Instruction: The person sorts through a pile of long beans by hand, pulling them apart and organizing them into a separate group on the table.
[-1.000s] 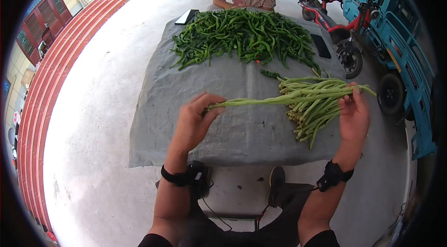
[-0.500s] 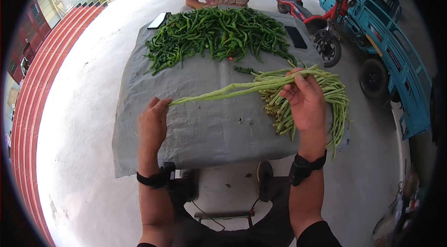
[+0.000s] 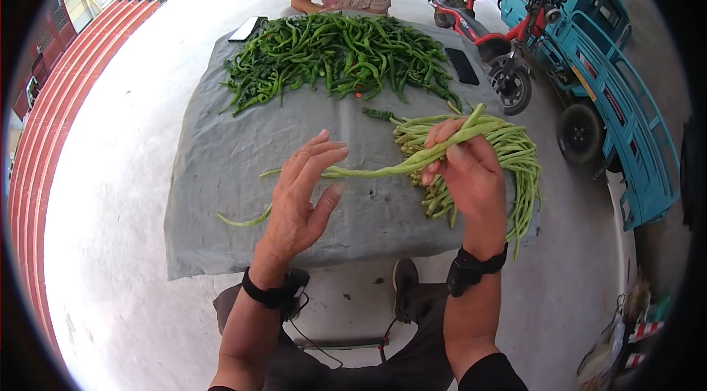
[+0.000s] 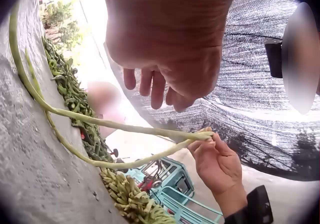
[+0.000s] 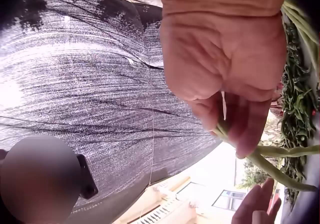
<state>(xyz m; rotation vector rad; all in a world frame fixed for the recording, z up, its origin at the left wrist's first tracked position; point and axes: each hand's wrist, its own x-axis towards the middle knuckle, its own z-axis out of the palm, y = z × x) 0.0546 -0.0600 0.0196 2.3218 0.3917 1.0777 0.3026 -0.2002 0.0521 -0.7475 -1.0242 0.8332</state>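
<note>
Two long beans [image 3: 401, 164] are pinched in the curled fingers of the right hand [image 3: 471, 174] above the grey-covered table [image 3: 221, 170] near its right edge, over the heap of long beans [image 3: 515, 155], while the left hand [image 3: 298, 199] is raised beside them, fingers spread straight, nothing held.

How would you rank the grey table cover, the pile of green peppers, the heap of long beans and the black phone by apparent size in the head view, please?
1. grey table cover
2. pile of green peppers
3. heap of long beans, nearer the camera
4. black phone
</note>
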